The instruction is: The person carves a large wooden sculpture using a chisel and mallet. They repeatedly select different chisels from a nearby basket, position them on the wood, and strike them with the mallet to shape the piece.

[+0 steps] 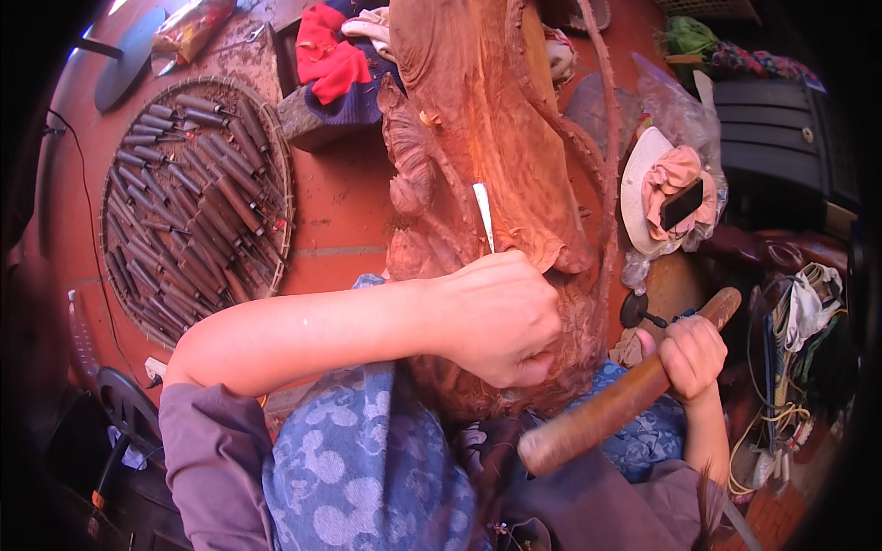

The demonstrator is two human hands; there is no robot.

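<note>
Step judged to be in hand: chisel work on the carved wood block [514, 119], which is placed at centre, running from the near side, before the lap, to the far edge; a pause between blows, or the setting of the edge, is suggested. The chisel [486, 216] is gripped in the left hand [510, 317], fingers curled tightly, with the pale blade pointed toward the far side and the handle hidden by the fist; whether the wood is touched by the edge cannot be told. The wooden club [597, 418] is held in the right hand [694, 356], fingers wrapped around it, on the right and apart from the chisel; it is slanted from near left to far right. On the left, many handled tools [202, 211] are laid in a round woven tray [291, 184]. Next move, as judged: a steady blade angle is called for; the struck end should be lined up with the club, clear of the knuckles.
</note>
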